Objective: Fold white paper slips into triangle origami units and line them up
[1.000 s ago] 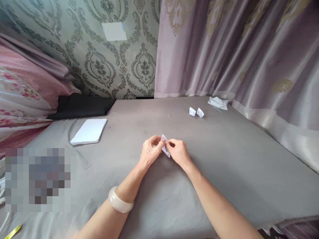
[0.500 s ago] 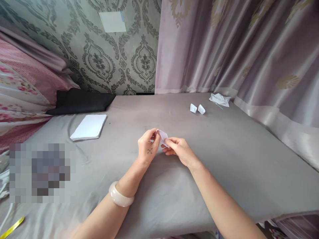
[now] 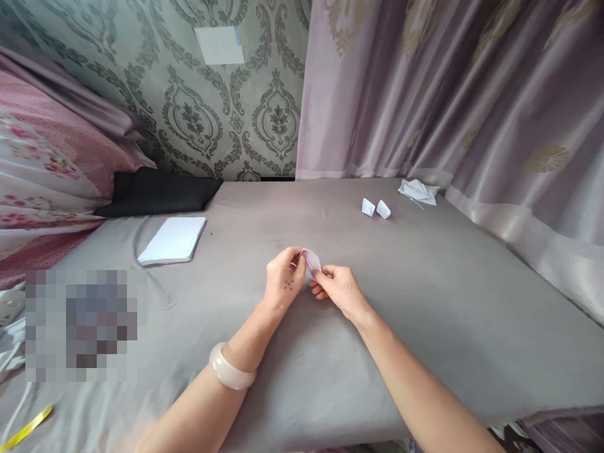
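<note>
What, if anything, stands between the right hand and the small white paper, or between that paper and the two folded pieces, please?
Nothing visible does: the right hand and left hand both hold the paper, and the grey cloth runs on to the two folded pieces.

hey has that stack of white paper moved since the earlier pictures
No, the stack of white paper lies just nearer than the black cloth, as before; only the view shifted.

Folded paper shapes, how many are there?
3: one shape held by the left hand and right hand, two shapes side by side on the grey cloth. More may hide in the paper pile.
</note>
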Demonstrator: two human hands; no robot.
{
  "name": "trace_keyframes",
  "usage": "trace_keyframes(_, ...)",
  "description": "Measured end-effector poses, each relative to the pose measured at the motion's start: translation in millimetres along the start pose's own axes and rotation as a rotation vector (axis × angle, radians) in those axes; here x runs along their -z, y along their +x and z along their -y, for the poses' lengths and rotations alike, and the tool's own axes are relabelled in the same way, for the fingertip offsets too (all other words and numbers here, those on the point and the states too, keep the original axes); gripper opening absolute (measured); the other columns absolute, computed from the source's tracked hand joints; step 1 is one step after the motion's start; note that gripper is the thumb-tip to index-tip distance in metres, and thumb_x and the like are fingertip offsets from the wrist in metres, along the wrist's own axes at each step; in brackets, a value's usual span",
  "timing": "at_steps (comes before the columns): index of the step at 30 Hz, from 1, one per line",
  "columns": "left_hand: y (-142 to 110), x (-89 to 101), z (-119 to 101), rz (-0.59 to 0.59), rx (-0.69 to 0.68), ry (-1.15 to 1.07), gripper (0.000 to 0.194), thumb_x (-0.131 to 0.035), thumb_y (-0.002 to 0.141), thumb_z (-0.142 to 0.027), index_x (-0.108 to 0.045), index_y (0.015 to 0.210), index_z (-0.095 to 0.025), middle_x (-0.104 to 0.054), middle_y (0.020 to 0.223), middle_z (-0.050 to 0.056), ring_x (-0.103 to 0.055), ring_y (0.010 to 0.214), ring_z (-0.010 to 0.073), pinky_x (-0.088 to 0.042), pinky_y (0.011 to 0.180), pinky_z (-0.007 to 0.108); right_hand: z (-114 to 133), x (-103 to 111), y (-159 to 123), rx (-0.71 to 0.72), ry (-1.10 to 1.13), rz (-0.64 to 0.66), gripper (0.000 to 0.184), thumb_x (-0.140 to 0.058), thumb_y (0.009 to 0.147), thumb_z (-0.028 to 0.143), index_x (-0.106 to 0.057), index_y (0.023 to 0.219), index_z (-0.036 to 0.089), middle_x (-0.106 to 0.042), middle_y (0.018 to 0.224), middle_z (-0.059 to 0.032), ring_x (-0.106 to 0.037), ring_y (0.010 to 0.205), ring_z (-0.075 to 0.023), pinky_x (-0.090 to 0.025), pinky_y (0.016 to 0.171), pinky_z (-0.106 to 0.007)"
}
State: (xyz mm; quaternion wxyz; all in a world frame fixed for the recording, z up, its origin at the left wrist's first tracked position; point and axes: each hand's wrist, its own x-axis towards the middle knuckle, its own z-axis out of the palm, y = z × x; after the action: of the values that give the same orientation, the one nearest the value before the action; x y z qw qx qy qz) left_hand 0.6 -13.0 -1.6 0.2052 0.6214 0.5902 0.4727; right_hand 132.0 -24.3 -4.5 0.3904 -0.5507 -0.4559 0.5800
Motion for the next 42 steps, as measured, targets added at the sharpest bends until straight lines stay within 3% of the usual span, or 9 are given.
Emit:
trace_keyframes(7, 3.3, -1.5, 7.2, 0.097, 0.167, -0.028, 0.018, -0.053, 0.083, -0.032, -0.065, 0.080, -0.019, -0.070, 0.075, 0.004, -0.064, 0.069, 0.0159, -0.048, 0.065, 0.025, -8.7, -3.1, 1.9, -0.030, -0.167, -0.034, 0.022, -0.060, 0.080, 0.032, -0.063, 0.069, 0.014, -0.068, 0.063, -0.0051, -0.060, 0.045, -0.0099, -0.046, 0.038, -0.018)
trace_keyframes(16, 1.2, -0.8, 4.5, 0.133, 0.247, -0.033, 0.022, -0.052, 0.081, -0.035, -0.062, 0.072, -0.018, -0.065, 0.063, 0.002, -0.062, 0.057, 0.0155, -0.047, 0.056, 0.024, 2.9, -4.9, -6.7, -0.063, -0.258, -0.052, 0.026, -0.061, 0.080, 0.035, -0.060, 0.063, 0.015, -0.067, 0.061, -0.0043, -0.056, 0.042, -0.0090, -0.041, 0.034, -0.017)
trace_keyframes(18, 2.9, 0.8, 5.1, 0.132, 0.305, -0.107, 0.022, -0.054, 0.079, -0.037, -0.063, 0.073, -0.017, -0.066, 0.064, 0.002, -0.063, 0.057, 0.0156, -0.048, 0.056, 0.024, 4.1, -3.3, -9.7, 0.022, -0.340, -0.064, 0.025, -0.056, 0.085, 0.037, -0.065, 0.077, 0.015, -0.067, 0.062, -0.0041, -0.058, 0.045, -0.0105, -0.044, 0.040, -0.019)
trace_keyframes(22, 8.8, 8.0, 8.7, 0.120, 0.394, -0.259, 0.023, -0.059, 0.075, -0.037, -0.065, 0.075, -0.016, -0.069, 0.067, 0.003, -0.064, 0.054, 0.0149, -0.048, 0.054, 0.023, 2.6, 3.1, -15.4, 0.437, -0.634, -0.240, 0.033, -0.056, 0.087, 0.037, -0.061, 0.114, 0.019, -0.069, 0.090, -0.0064, -0.063, 0.062, -0.0131, -0.051, 0.065, -0.027)
trace_keyframes(24, 11.7, 11.5, 11.5, 0.116, 0.406, -0.283, 0.022, -0.060, 0.074, -0.037, -0.065, 0.076, -0.016, -0.069, 0.068, 0.003, -0.064, 0.054, 0.0147, -0.048, 0.054, 0.022, 2.0, 5.2, -17.1, 0.601, -0.745, -0.226, 0.031, -0.060, 0.085, 0.034, -0.061, 0.114, 0.024, -0.063, 0.106, -0.0066, -0.063, 0.071, -0.0136, -0.050, 0.069, -0.027)
trace_keyframes(27, 14.4, 13.1, 16.5, 0.125, 0.413, -0.294, 0.020, -0.060, 0.073, -0.034, -0.065, 0.076, -0.015, -0.068, 0.067, 0.002, -0.064, 0.055, 0.0139, -0.049, 0.054, 0.022, 1.7, 5.0, -17.9, 0.753, -0.907, -0.114, 0.021, -0.058, 0.087, 0.025, -0.063, 0.107, 0.027, -0.059, 0.114, -0.0051, -0.063, 0.086, -0.0158, -0.048, 0.065, -0.025)
trace_keyframes(31, 15.5, 9.7, 21.3, 0.154, 0.421, -0.346, 0.020, -0.060, 0.072, -0.035, -0.064, 0.076, -0.015, -0.067, 0.068, 0.003, -0.062, 0.056, 0.0128, -0.051, 0.053, 0.022, -0.4, 3.3, -16.6, 0.836, -1.064, -0.075, 0.024, -0.047, 0.091, 0.014, -0.062, 0.106, 0.024, -0.061, 0.105, -0.0056, -0.060, 0.093, -0.0182, -0.048, 0.069, -0.028)
trace_keyframes(35, 15.5, 7.0, 22.2, 0.169, 0.415, -0.377, 0.022, -0.061, 0.072, -0.037, -0.064, 0.076, -0.015, -0.065, 0.065, 0.002, -0.059, 0.054, 0.0117, -0.049, 0.050, 0.021, -4.9, 2.3, -14.3, 0.851, -1.111, -0.104, 0.024, -0.045, 0.092, 0.014, -0.061, 0.106, 0.023, -0.063, 0.098, -0.0060, -0.059, 0.090, -0.0190, -0.047, 0.071, -0.030)
trace_keyframes(42, 13.9, 2.6, 25.6, 0.158, 0.358, -0.304, 0.022, -0.061, 0.072, -0.037, -0.065, 0.073, -0.015, -0.066, 0.063, 0.002, -0.059, 0.054, 0.0121, -0.046, 0.050, 0.020, -7.5, -8.3, -15.3, 0.888, -1.185, -0.044, 0.027, -0.041, 0.093, 0.012, -0.066, 0.096, 0.023, -0.063, 0.089, -0.0060, -0.058, 0.084, -0.0189, -0.046, 0.073, -0.030)
